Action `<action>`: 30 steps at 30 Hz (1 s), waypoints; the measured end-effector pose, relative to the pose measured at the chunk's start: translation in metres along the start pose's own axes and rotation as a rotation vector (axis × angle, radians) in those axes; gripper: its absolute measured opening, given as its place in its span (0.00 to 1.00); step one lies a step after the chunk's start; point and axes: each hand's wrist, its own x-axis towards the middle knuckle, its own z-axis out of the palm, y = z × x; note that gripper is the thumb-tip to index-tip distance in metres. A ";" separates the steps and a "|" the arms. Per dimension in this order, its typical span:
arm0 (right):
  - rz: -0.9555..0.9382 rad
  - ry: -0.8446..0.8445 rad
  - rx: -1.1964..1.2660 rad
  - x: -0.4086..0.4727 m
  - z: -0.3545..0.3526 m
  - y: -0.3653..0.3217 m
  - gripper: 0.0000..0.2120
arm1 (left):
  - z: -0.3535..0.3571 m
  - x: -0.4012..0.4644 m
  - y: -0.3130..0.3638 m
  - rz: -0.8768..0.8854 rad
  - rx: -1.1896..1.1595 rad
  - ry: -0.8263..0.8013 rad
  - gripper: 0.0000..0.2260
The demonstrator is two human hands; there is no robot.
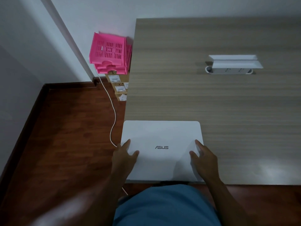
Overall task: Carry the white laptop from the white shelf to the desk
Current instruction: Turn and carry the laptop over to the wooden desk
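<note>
The white laptop (162, 137), lid closed with a grey logo on top, lies flat at the near left corner of the wood-grain desk (211, 98). Its left side slightly overhangs the desk's left edge. My left hand (125, 156) grips the laptop's left side, thumb on the lid. On the laptop's right side, my right hand (203, 158) does the same, fingers spread over the lid. The white shelf is not in view.
A white pop-up socket unit (231, 65) is set into the desk at the right rear. Left of the desk, stacked pink baskets (109, 53) sit on cardboard boxes (119, 88). A white cable (112, 115) trails over the dark wood floor.
</note>
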 end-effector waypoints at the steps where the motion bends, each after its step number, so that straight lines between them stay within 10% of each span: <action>1: -0.004 0.004 -0.005 -0.001 0.000 -0.001 0.25 | 0.000 -0.001 0.000 0.006 0.007 -0.001 0.34; 30: -0.033 0.038 -0.359 0.006 0.018 0.008 0.26 | 0.004 -0.012 0.004 0.065 0.153 0.039 0.31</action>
